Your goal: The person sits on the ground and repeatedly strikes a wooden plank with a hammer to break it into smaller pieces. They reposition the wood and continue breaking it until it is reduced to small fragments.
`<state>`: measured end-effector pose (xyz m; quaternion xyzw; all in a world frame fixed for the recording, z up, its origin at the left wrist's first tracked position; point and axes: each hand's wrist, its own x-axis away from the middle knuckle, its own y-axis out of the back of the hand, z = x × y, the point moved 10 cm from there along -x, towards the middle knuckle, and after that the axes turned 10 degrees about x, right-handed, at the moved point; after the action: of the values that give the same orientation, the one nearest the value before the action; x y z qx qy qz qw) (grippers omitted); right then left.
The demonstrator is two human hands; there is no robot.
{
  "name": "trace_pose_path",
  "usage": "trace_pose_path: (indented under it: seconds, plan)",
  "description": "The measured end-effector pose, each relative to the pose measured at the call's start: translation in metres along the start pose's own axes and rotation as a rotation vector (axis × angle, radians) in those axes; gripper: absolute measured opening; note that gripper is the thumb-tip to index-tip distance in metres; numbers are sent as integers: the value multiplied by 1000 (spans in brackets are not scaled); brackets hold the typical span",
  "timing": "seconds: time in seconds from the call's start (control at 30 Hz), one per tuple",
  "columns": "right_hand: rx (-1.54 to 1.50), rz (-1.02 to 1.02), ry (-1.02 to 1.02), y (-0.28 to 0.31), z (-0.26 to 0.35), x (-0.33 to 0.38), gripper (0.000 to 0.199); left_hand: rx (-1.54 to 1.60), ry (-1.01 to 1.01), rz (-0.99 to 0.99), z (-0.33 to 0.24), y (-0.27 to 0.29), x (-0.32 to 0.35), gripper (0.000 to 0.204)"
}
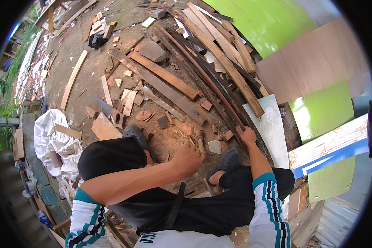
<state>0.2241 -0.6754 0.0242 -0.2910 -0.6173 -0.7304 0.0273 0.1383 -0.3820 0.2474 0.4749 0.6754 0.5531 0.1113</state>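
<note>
My left hand (pixel 189 159) is closed around a small tool with a wooden handle (pixel 201 144), its head just above the sawdust-covered ground. My right hand (pixel 248 134) grips the near end of a long, dark, curved wooden strip (pixel 211 84) that runs away up and to the left among other dark strips. I am sitting low, with black trousers and dark clogs, one clog (pixel 134 133) on the left and the other clog (pixel 229 159) between my hands. A small pale offcut (pixel 214 146) lies on the ground between the tool and the right clog.
Long planks (pixel 161 84) and several wood scraps litter the dirt ahead. A handsaw (pixel 108 110) lies to the left. Green panels (pixel 262 22), a brown plywood sheet (pixel 318 62) and a pale board (pixel 270 122) stand on the right. A white sack (pixel 51 140) sits at the left.
</note>
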Motion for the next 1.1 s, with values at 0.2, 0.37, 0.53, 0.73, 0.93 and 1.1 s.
trace_pose_path:
  seconds: [0.2,0.37,0.53,0.73,0.93,1.1]
  plan:
    - [-87,-7,19,17,-17,-15,35,-33,0,-77,-2,20,12,38]
    - [-202,-66,46,66,-27,-11,38,-38,-3,-159,0,33,25,32]
    - [-95,-294,3,154,20,26,67,-15,72,-72,15,31,32,28]
    - [106,-335,-59,241,21,67,78,46,92,-54,32,72,23,42]
    - [98,-461,-104,274,2,120,71,195,244,-229,94,149,45,58]
    - [74,-548,-92,281,-22,137,65,374,441,-376,158,178,73,66]
